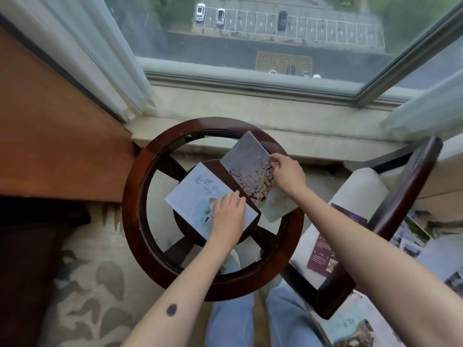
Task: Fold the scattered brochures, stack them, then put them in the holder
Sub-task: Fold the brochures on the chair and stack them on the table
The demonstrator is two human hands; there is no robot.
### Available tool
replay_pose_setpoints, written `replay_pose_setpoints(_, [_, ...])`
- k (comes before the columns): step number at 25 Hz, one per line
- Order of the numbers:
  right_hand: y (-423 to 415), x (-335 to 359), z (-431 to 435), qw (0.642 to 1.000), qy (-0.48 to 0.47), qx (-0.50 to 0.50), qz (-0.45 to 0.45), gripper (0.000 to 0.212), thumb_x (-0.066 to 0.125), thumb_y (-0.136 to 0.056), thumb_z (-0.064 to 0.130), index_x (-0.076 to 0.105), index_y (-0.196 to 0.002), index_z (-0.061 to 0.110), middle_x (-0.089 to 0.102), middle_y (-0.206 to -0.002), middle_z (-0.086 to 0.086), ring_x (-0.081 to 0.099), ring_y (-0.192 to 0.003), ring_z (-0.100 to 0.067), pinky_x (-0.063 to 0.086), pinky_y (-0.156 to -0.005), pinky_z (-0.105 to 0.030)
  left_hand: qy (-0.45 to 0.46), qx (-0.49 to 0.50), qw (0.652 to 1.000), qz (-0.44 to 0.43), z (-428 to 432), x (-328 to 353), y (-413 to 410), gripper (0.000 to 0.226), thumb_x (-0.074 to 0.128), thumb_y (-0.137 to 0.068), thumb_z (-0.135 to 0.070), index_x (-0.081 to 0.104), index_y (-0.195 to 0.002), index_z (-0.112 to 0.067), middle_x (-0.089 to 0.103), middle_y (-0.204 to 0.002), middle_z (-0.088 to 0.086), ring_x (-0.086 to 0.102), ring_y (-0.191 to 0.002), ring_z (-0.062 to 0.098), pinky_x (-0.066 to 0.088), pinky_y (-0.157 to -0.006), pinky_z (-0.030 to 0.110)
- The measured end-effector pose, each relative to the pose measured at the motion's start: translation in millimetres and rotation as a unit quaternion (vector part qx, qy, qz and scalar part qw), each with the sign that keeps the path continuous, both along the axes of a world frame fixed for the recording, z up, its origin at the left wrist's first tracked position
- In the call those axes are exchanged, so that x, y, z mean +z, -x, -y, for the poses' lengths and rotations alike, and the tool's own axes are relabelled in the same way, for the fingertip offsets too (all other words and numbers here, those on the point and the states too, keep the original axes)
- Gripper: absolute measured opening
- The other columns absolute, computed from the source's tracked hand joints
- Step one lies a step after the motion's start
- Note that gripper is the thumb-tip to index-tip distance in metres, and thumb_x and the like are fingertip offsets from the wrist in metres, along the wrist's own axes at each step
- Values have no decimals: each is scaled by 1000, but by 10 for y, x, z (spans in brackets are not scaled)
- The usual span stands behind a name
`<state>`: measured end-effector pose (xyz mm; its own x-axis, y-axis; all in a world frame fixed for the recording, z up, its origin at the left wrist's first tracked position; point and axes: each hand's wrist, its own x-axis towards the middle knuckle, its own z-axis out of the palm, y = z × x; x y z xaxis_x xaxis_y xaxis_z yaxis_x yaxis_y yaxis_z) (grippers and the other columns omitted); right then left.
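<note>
Brochures lie on the round glass table: left hand presses flat on the pale brochure, right hand pinches the branch-print brochure. More wait on the chair; no holder visible, so it's early.

On my feed both arms come in bare from the near edge, and the left hand and right hand are bare too. I note one dark, round, blue-black mark on the left forearm, and pale blue denim trousers on both legs, near centre
</note>
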<state>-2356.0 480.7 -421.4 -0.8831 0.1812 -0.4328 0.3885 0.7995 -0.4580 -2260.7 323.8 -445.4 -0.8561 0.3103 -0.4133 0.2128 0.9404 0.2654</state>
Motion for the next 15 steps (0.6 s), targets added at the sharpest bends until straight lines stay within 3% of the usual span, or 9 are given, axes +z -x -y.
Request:
replay_pose_setpoints(4, [112, -183, 1, 1000, -11, 6, -11, 31, 38, -95, 18, 57, -119, 22, 66, -115, -8, 57, -107, -32, 44, -79, -37, 3, -30, 999, 32, -10, -184, 90, 56, 40, -95, -17, 17, -146, -14, 12, -157, 8, 9, -145, 21, 14, -117, 41])
replay_pose_setpoints(9, [99, -328, 86, 999, -17, 50, -8, 41, 42, -91, 9, 46, -132, 11, 53, -125, -15, 50, -114, -33, 44, -92, -42, 32, -64, 996, 60, 80, -298, -46, 61, 46, -92, -10, 17, -145, -13, 13, -157, 6, 7, -145, 21, 12, -116, 42])
replay_pose_setpoints(15, [-64, -458, 192, 995, -1, 94, 18, 46, 45, -89, 5, 39, -134, 6, 46, -127, -18, 44, -118, -34, 40, -96, -44, 56, -49, 993, 88, 170, -244, -259, 68, 50, -87, -2, 16, -145, -13, 10, -157, 7, 7, -145, 22, 19, -113, 43])
